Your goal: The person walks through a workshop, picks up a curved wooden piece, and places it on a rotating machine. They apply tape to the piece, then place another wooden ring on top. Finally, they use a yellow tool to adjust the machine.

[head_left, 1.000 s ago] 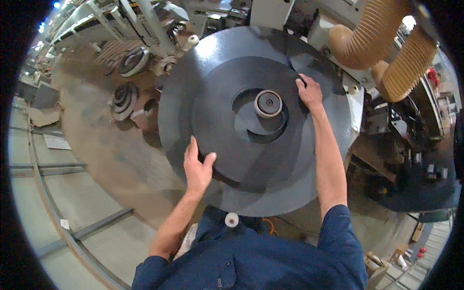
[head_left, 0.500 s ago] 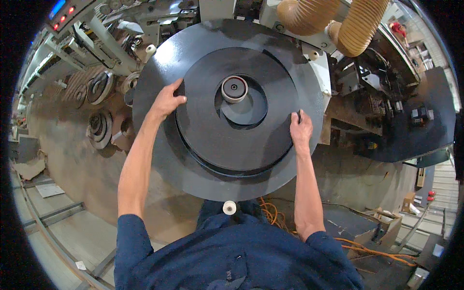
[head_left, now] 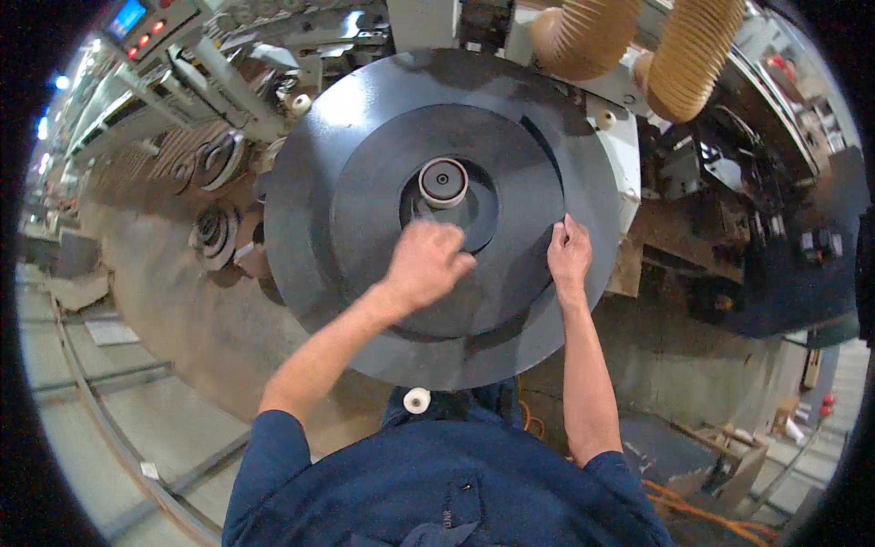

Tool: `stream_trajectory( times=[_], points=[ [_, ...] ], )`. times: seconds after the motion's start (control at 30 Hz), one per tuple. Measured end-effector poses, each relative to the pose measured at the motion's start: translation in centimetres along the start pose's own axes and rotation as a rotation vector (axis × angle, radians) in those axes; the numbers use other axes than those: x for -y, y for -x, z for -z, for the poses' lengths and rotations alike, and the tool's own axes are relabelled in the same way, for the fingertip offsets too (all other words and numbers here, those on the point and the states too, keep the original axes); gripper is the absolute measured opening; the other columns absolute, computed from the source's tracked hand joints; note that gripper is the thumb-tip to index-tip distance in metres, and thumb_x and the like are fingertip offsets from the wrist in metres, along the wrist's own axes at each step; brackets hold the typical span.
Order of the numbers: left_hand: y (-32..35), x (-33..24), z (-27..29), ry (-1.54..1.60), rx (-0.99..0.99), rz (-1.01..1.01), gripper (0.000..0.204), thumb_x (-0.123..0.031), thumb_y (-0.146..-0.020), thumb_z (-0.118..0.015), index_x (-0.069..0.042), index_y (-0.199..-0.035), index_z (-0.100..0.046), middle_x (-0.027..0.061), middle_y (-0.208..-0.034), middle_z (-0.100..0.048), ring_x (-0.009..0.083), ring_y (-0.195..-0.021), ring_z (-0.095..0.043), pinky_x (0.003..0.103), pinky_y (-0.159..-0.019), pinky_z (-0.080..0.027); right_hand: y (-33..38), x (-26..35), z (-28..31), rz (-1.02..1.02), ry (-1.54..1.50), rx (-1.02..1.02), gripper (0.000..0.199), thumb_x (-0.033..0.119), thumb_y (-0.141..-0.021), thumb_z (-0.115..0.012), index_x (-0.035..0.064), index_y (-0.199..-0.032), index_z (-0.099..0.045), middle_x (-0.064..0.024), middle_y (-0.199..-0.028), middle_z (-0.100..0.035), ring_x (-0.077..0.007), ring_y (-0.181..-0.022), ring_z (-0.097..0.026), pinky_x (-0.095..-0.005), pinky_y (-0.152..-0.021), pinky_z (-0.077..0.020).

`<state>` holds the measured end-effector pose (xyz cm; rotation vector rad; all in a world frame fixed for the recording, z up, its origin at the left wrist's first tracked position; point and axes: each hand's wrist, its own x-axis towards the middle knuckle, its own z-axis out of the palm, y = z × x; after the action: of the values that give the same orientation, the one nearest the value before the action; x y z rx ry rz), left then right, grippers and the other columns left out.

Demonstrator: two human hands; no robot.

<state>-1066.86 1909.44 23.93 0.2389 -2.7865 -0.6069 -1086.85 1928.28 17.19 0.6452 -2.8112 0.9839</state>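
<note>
A wide coil of dark grey strip [head_left: 374, 201] lies flat on a big round grey turntable [head_left: 310, 273]. Through the coil's open middle stands a pale, round hub [head_left: 443, 182] with a dark cap, nearer the far side of the opening. My left hand [head_left: 424, 266] is over the near-left edge of that opening, its fingers bent toward the hub and blurred by motion. At the coil's right outer edge, my right hand [head_left: 570, 251] pinches the outermost strip, which stands off a little from the rest along the far right.
White rollers [head_left: 416, 400] sit around the turntable's rim. Two tan ribbed hoses [head_left: 688, 68] hang at the far right. A control box [head_left: 137, 27] with a lit screen is at the far left. Rolled coils [head_left: 217, 228] lie on the floor left; orange cable [head_left: 693, 510] lies lower right.
My left hand has left the coil's left outer edge and moved right to its central opening. The coil now sits flatter and more centred on the turntable. My right hand stays at the right edge.
</note>
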Motion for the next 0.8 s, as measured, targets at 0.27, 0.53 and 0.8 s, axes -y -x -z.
stream_trajectory(
  times=[0.27,0.53,0.8],
  points=[
    [-3.1,-7.2,-7.5,-0.100,0.033,0.546,0.061,-0.042,-0.085,-0.065,0.003,-0.124,-0.055,0.0166,-0.106,-0.055,0.0346,-0.100,-0.051,0.049,-0.088,-0.040,-5.8,-0.7,-0.8,0.201,-0.152,0.116,0.036,0.022,-0.095,-0.055,0.0034,-0.124,-0.060,-0.0148,-0.109,-0.059,-0.0344,-0.099,-0.060,-0.0412,-0.084,-0.0493],
    [-9.5,-13.1,-10.8,-0.277,0.017,0.722,0.130,-0.069,-0.060,-0.077,0.005,-0.148,-0.018,0.0401,-0.141,-0.026,0.0509,-0.128,-0.032,0.059,-0.106,-0.022,-7.9,-2.1,0.5,0.150,-0.381,0.389,0.035,0.024,-0.087,-0.066,0.0044,-0.116,-0.066,-0.0167,-0.105,-0.062,-0.0351,-0.097,-0.062,-0.0410,-0.084,-0.0496],
    [-10.7,-13.3,-13.9,-0.433,-0.104,0.701,0.116,-0.056,-0.063,-0.079,0.001,-0.147,-0.022,0.0404,-0.136,-0.027,0.0517,-0.124,-0.032,0.062,-0.103,-0.024,-8.2,-3.0,0.1,0.150,-0.388,0.340,0.037,0.027,-0.082,-0.068,0.0034,-0.111,-0.068,-0.0193,-0.101,-0.065,-0.0352,-0.097,-0.063,-0.0414,-0.086,-0.0497]
  ],
)
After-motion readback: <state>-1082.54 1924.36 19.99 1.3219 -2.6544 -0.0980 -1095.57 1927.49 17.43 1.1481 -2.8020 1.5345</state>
